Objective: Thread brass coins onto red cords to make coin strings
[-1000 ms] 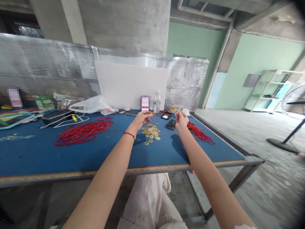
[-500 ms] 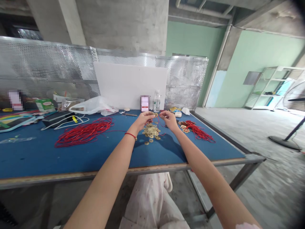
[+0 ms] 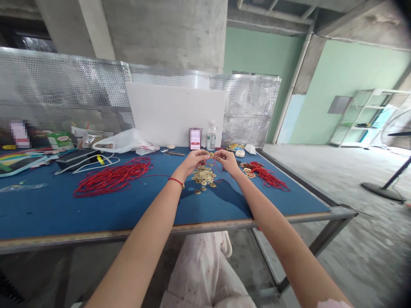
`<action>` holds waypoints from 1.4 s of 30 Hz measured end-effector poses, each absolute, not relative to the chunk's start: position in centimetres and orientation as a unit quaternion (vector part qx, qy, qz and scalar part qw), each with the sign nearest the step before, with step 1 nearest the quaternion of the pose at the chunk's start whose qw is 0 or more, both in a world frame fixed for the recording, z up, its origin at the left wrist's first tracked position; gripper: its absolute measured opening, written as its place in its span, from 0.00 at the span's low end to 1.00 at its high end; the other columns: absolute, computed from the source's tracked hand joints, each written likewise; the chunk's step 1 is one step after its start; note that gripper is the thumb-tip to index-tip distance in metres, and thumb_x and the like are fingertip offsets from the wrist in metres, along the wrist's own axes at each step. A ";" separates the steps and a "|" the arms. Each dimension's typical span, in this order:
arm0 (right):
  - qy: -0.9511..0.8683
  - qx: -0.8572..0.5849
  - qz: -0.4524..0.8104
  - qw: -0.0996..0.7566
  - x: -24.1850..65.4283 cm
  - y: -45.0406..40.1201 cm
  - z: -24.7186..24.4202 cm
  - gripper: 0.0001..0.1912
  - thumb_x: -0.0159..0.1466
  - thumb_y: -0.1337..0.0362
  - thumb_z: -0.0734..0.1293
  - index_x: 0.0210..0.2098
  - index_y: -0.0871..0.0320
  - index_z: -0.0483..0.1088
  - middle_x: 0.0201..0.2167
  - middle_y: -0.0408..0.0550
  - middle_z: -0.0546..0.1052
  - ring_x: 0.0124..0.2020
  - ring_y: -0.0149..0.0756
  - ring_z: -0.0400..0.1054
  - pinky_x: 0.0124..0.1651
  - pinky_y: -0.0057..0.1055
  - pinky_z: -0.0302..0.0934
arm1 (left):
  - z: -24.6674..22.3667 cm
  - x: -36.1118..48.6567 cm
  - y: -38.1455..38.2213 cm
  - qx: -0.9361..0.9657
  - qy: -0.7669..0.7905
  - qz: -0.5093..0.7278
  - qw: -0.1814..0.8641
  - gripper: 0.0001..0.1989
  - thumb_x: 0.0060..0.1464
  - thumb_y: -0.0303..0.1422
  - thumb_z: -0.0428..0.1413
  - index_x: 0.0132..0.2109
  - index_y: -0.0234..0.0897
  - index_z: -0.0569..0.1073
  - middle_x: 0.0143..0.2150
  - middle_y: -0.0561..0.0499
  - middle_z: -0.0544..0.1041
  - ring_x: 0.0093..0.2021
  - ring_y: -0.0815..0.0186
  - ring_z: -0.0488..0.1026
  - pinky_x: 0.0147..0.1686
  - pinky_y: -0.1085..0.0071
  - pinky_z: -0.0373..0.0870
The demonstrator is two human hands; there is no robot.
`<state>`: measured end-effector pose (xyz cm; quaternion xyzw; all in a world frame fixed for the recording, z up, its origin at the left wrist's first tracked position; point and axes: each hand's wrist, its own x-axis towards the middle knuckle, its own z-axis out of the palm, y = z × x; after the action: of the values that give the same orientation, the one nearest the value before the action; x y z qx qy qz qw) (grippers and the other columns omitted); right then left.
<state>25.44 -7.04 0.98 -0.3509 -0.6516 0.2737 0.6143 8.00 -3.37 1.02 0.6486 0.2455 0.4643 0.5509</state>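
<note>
My left hand, with a red cord bracelet at the wrist, pinches a brass coin above the table. Facing it, my right hand is closed on a thin red cord at the coin's right edge. The cord's loose part hangs below the fingers and curls to the right. Under both hands lies a pile of brass coins, with a few loose ones at its near side. Whether the cord passes through the coin's hole is too small to tell.
A big bundle of red cord lies left on the blue table. Coins tied with red cords lie right. Behind stand a phone and a water bottle. A white plastic bag and black box sit back left.
My right hand has moved slightly left, bringing its fingertips up to the coin. The left hand keeps its place, and the coin pile looks the same.
</note>
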 end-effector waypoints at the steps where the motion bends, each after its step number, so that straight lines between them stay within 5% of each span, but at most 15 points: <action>1: -0.655 -0.348 0.274 0.613 25.5 -7.0 0.9 0.01 0.52 0.68 0.69 0.26 0.59 0.74 0.23 0.40 0.75 0.25 0.27 0.63 0.32 0.24 0.58 | 1.0 8.0 -3.3 0.649 0.246 0.464 0.550 0.17 0.37 0.37 0.69 0.34 0.34 0.75 0.29 0.52 0.72 0.25 0.72 0.66 0.25 0.75 0.59; 16: -0.648 -0.311 0.400 0.568 25.4 -7.6 0.9 0.12 0.50 0.59 0.71 0.32 0.59 0.77 0.26 0.41 0.77 0.25 0.26 0.66 0.33 0.24 0.63 | 1.0 7.8 -3.1 0.645 0.271 0.477 0.532 0.16 0.36 0.36 0.68 0.33 0.34 0.75 0.28 0.51 0.73 0.25 0.71 0.66 0.26 0.74 0.60; 23: -0.698 -0.356 0.260 0.565 25.6 -6.7 0.0 0.13 0.54 0.56 0.68 0.22 0.59 0.71 0.16 0.39 0.69 0.20 0.26 0.59 0.24 0.23 0.54 | 1.6 8.6 -4.2 0.719 0.274 0.435 0.468 0.11 0.38 0.35 0.65 0.30 0.34 0.76 0.26 0.51 0.74 0.26 0.69 0.66 0.28 0.73 0.63; 30: -0.728 -0.425 0.061 0.534 25.5 -6.9 -0.3 0.10 0.56 0.64 0.64 0.20 0.58 0.68 0.16 0.39 0.66 0.21 0.26 0.56 0.26 0.25 0.47 | 1.7 8.9 -4.7 0.733 0.282 0.409 0.464 0.09 0.38 0.33 0.64 0.29 0.33 0.76 0.27 0.49 0.75 0.27 0.68 0.68 0.27 0.73 0.62; 35: -0.608 -0.456 0.064 0.647 26.5 -6.2 0.2 0.09 0.56 0.65 0.63 0.20 0.57 0.68 0.17 0.39 0.67 0.21 0.28 0.58 0.27 0.25 0.52 | 0.5 7.9 -3.1 0.670 0.311 0.449 0.503 0.13 0.35 0.34 0.67 0.31 0.33 0.76 0.27 0.50 0.74 0.24 0.70 0.66 0.26 0.73 0.63; 39: -0.343 -0.462 0.236 0.783 28.3 -5.3 0.8 0.09 0.57 0.70 0.60 0.20 0.57 0.64 0.15 0.36 0.64 0.15 0.24 0.55 0.19 0.22 0.51 | -0.1 6.9 -2.0 0.575 0.348 0.529 0.518 0.16 0.31 0.34 0.68 0.31 0.34 0.76 0.27 0.51 0.73 0.24 0.71 0.67 0.26 0.74 0.64; 42: -0.166 -0.444 0.346 0.809 29.0 -5.3 0.9 0.10 0.60 0.73 0.57 0.23 0.57 0.62 0.15 0.34 0.64 0.12 0.21 0.55 0.15 0.19 0.51 | -0.2 6.6 -1.8 0.550 0.364 0.557 0.505 0.15 0.29 0.33 0.68 0.29 0.33 0.75 0.26 0.51 0.73 0.24 0.71 0.66 0.26 0.74 0.64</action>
<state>28.99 -5.33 0.92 -0.4444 -0.1663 0.3462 0.8093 6.61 -1.75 -0.24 0.5500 0.3637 0.5567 0.5052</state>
